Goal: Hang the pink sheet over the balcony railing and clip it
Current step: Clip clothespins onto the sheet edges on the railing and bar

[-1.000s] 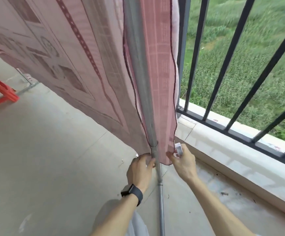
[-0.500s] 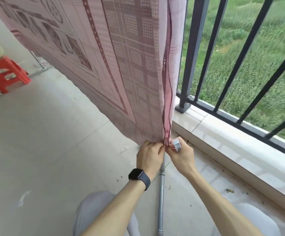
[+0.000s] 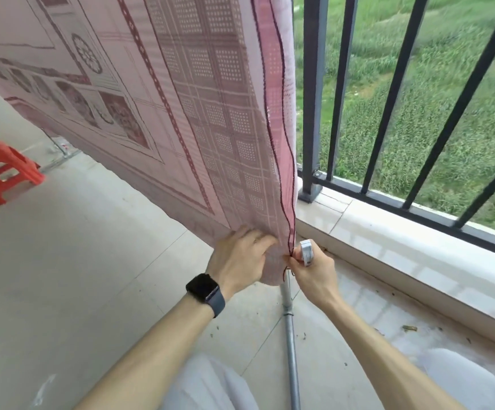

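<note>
— Start close in. What are the hands doing?

— Both meet at the bottom right corner of the pink sheet (image 3: 187, 119), just above a grey metal pole (image 3: 291, 344) that runs up from the lower edge of the view over the balcony floor (image 3: 77, 276). The left hand (image 3: 240, 258), with a dark watch (image 3: 205, 292) on its wrist, has its fingers curled into the cloth, bunching the corner. The right hand (image 3: 317, 276) pinches the dark-stitched side hem between thumb and forefinger. Its other fingers are closed round a pale clip (image 3: 306, 252) that stands up from the fist.

— Why hold both at once?

— My reading is that the left hand gathers and steadies the corner so the hem meets the pole. The right has the clip ready beside the spot it is meant to bite. The clip isn't on the cloth yet—it touches only the hand, and I cannot tell how its jaws stand.

— And the sheet itself?

— Already hanging, spread wide from the top edge of the view down to that corner—what carries it up there is out of sight. Its side hem falls just beside the post of the dark railing (image 3: 313, 99), which stands on the pale ledge (image 3: 403, 241).

— Further off?

— A red stool (image 3: 2, 173) at the left edge of the floor, and a green field (image 3: 418, 119) beyond the bars.
</note>
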Motion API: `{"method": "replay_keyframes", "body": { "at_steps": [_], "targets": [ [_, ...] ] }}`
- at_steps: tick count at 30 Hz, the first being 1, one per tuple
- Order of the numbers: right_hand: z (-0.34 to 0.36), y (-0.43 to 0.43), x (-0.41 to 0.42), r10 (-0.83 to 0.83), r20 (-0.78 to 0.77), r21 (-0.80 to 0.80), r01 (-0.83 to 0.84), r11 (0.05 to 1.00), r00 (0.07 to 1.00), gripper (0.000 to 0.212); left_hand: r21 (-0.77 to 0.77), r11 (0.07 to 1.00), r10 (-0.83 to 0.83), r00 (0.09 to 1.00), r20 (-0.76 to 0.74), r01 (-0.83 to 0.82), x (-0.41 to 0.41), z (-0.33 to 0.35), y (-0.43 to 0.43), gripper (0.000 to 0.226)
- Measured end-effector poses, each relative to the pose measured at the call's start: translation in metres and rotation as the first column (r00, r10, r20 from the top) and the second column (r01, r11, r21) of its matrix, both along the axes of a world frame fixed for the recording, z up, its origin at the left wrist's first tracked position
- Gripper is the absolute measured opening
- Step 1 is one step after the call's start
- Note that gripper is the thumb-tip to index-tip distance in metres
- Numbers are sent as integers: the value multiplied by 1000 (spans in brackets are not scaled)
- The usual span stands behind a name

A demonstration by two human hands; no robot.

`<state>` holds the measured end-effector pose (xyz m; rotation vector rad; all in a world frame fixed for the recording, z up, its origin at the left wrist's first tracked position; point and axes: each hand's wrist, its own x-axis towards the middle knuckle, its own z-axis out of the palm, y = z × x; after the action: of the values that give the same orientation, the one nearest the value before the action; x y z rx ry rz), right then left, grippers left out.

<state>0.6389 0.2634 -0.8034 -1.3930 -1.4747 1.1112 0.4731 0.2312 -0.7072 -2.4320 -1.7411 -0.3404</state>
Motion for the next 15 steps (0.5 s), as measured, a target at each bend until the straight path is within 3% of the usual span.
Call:
{"method": "replay_keyframes", "body": {
  "at_steps": [2,3,5,7,8,9,13,15],
  "targets": [
    [0,1,1,27,24,-23,-26,999,999,26,279,929,-171,951,-256,242,-2,25,2,38],
    [-1,2,2,38,26,-37,-37,999,999,22,313,879,-226,893,-390,359,-1,40,6,40],
    [0,4,3,53,17,-57,-52,997,998,13,230,834,-259,724,-639,501,9,74,16,57],
    [3,5,5,54,23,-60,-52,997,998,12,40,838,-264,469,-843,544,22,95,30,81],
    [4,6,6,49,37,-52,-47,998,998,17,-22,836,-268,372,-889,549,29,99,36,91],
    [4,7,7,41,53,-45,-38,998,998,23,-65,845,-277,330,-903,531,34,99,38,92],
    [6,9,11,36,98,-82,-28,996,994,32,-168,882,-352,377,-857,440,52,106,47,26],
    [9,8,12,48,86,-121,-38,992,995,28,-213,899,-374,417,-828,383,65,111,55,22]
  ]
}}
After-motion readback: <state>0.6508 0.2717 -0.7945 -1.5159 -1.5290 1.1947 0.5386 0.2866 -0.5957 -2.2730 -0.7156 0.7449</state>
